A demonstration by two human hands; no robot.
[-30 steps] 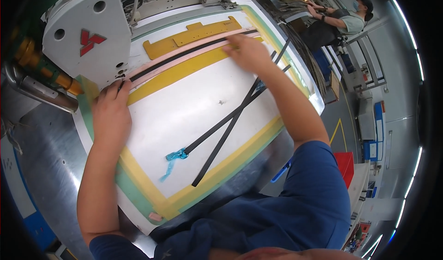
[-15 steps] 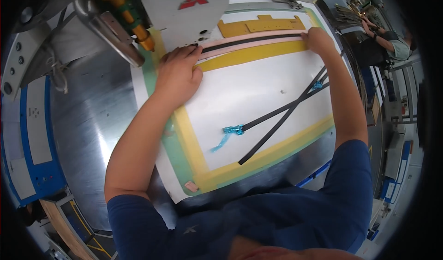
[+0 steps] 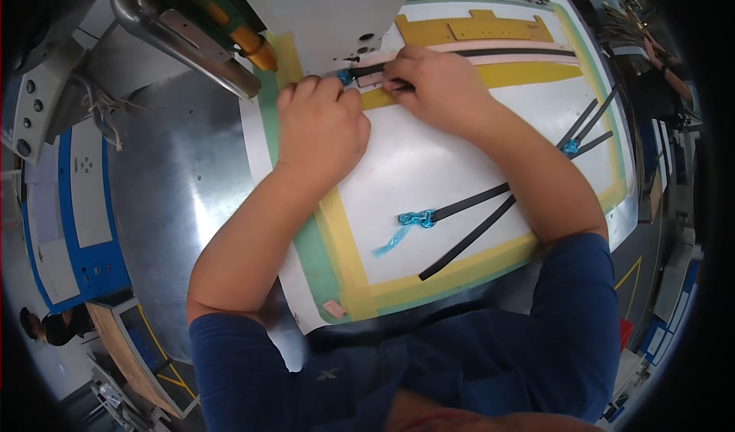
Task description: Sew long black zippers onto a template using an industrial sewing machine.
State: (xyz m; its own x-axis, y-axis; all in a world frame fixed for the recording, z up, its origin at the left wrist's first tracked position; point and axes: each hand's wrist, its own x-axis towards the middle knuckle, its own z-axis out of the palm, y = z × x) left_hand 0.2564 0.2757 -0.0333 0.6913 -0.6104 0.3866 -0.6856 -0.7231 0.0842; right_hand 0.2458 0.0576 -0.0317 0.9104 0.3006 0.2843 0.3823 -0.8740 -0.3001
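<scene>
A white board [image 3: 429,164] with yellow and green borders lies on a metal table. My left hand [image 3: 321,129] rests flat on the board's left part, fingers curled near the machine head [image 3: 337,11]. My right hand [image 3: 432,83] pinches the near end of a long black strap [image 3: 505,52] lying along a pink strip, right under the machine head. A small blue tie [image 3: 346,76] shows at that strap end. Two loose black straps [image 3: 475,217] with a blue tie [image 3: 413,219] lie on the white area.
A yellow plastic template [image 3: 475,27] sits at the board's far edge. More black straps [image 3: 586,129] lie at the right. A metal lever [image 3: 184,37] with orange parts stands left of the machine. A blue control box [image 3: 76,202] is at far left. Another person [image 3: 658,80] works at far right.
My right hand slid left along the black strap from the board's far right to the machine head. My left hand shifted slightly right. The view swung right.
</scene>
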